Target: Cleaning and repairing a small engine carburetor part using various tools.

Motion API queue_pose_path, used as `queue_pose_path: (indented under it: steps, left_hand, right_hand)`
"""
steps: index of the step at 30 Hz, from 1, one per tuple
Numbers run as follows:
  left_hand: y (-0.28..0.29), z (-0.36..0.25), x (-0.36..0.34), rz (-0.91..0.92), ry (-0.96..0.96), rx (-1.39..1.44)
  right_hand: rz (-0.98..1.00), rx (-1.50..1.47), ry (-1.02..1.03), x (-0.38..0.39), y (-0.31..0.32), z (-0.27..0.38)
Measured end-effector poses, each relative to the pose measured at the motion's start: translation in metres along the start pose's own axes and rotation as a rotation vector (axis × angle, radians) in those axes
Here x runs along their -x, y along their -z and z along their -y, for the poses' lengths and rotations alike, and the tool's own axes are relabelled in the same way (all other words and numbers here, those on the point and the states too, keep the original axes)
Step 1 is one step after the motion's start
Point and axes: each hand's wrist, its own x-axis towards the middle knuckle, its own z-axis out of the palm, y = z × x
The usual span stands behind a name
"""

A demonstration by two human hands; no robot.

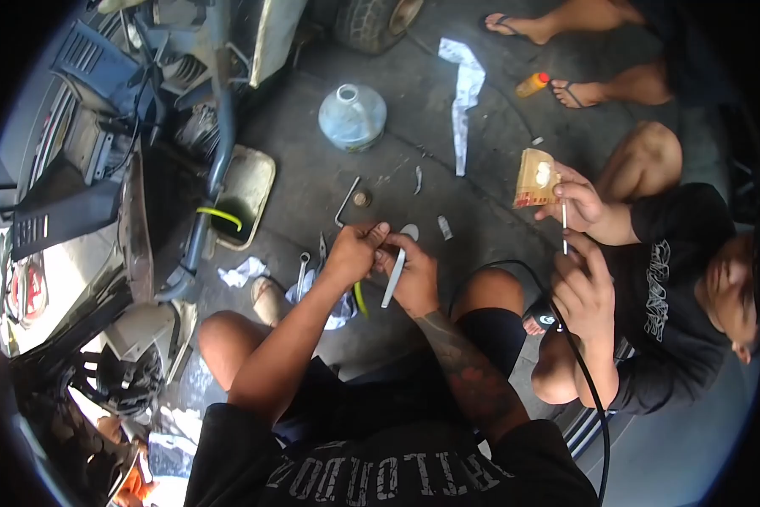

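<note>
In the middle, my left hand (354, 253) is closed, thumb and fingertips meeting my right hand's fingers around something I cannot make out. My right hand (414, 275) is closed on a pale flat strip (393, 279) that slants downward; a grey rounded piece (410, 231) shows just above those fingers. Beyond my hands lie an L-shaped wrench (347, 200), a small round brownish part (362, 198) and a small tube (444, 226). Just left, wrenches (303, 273) rest by a crumpled cloth (337, 314).
A stripped vehicle frame (220, 127), tray (253, 186) and panels fill the left. A water jug (352, 120) and paper strip (460, 101) lie ahead. At right a person (680, 321) holds a packet (533, 177) and white stick; a black hose (593, 380) runs down; another person's feet (576, 93) are beyond.
</note>
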Motion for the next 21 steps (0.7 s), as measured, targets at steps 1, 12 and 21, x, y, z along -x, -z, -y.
queue_pose_path:
  steps: [1, 12, 21]
  left_hand:
    - [-0.002, -0.005, -0.010, 0.041, 0.028, 0.040]
    - [-0.136, 0.034, 0.041, 0.437, -0.133, 0.252]
    - [-0.097, 0.070, 0.047, 0.018, -0.009, 0.307]
  right_hand:
    - [-0.014, 0.098, 0.024, -0.007, 0.005, 0.006]
    - [-0.333, 0.253, 0.228, -0.008, 0.119, -0.016]
    - [-0.058, 0.312, -0.072, 0.022, 0.154, 0.015]
